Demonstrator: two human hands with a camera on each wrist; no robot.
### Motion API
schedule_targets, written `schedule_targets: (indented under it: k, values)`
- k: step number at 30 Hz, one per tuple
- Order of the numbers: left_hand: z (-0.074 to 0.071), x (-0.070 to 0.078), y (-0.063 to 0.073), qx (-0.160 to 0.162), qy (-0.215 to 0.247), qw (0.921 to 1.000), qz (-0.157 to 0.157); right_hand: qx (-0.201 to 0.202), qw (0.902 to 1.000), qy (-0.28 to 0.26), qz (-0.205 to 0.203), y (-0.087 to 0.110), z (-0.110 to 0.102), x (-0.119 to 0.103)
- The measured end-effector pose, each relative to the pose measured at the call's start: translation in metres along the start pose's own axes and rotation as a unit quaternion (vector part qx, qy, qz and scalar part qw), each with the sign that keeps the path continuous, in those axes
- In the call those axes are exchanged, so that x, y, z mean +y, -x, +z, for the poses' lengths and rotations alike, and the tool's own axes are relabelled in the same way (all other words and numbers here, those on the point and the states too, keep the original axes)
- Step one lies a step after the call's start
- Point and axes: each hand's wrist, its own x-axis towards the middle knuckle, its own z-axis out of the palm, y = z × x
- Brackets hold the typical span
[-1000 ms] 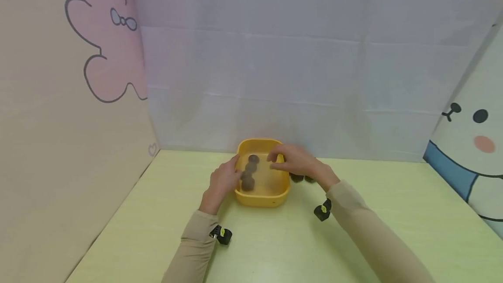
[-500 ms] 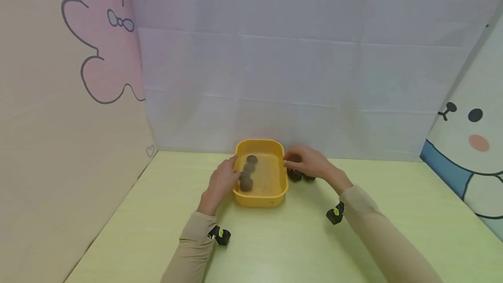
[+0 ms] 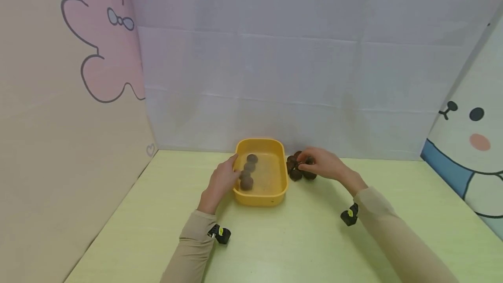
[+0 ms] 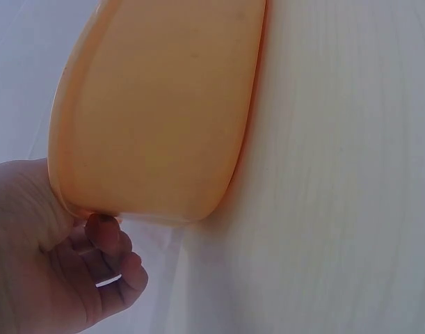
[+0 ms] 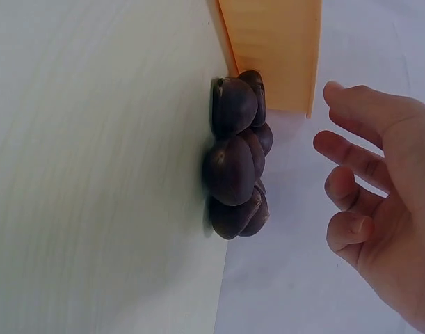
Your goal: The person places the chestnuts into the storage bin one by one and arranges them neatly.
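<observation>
Several glossy dark-brown chestnuts (image 5: 229, 170) lie heaped on the table, just right of a yellow plastic basin (image 3: 261, 201). More chestnuts (image 3: 246, 183) sit in a rough line along the left side inside the basin. My left hand (image 3: 221, 182) grips the basin's left rim; in the left wrist view, fingers (image 4: 103, 233) curl at its edge. My right hand (image 3: 324, 163) hovers at the heap. From the right wrist, its fingers (image 5: 348, 188) look spread and loosely bent, apart from the chestnuts, with nothing between them. In the head view the hand covers part of the heap.
A pale yellow-green table (image 3: 275, 243) spreads under everything. White sheeting (image 3: 251, 77) hangs behind the basin, close to its far end. Side panels with a pink cartoon bear (image 3: 114, 56) and a white cartoon face (image 3: 471, 134) stand left and right.
My right hand has moved right, from over the basin to the chestnut heap outside it. The left hand stays at the basin's rim, and the basin keeps its place.
</observation>
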Motion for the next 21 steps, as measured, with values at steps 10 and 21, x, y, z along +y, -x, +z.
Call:
schedule_targets:
  k: [10,21]
  values:
    - [0.0,0.002,0.0,-0.008,0.022,0.9997,0.008,-0.005,0.9998,0.011,0.015,0.015,0.006,0.015]
    - [0.0,0.001,0.0,-0.011,0.022,0.9996,0.01,-0.024,0.9982,0.016,0.053,0.025,0.013,0.024]
